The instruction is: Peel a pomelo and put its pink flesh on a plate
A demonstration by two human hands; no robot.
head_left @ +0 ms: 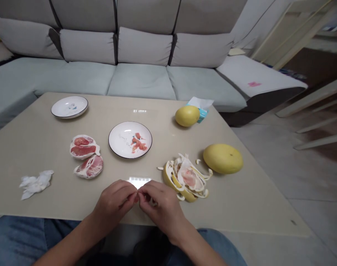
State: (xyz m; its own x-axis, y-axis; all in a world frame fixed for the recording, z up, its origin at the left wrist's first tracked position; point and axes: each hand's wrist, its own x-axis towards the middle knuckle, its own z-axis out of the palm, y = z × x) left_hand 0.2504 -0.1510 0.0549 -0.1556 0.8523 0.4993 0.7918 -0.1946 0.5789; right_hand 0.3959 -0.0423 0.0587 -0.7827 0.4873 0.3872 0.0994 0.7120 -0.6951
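Note:
My left hand and my right hand meet over the near edge of the beige table, fingertips pinched together on something small I cannot make out. Just right of them lies a heap of pomelo peel. Ahead stands a white plate with a few red pomelo bits. Two peeled red pomelo pieces lie to its left, one farther and one nearer.
A whole yellow pomelo lies right of the peel, a smaller one by a tissue pack. An empty plate sits far left, a crumpled tissue near left. A grey sofa stands behind the table.

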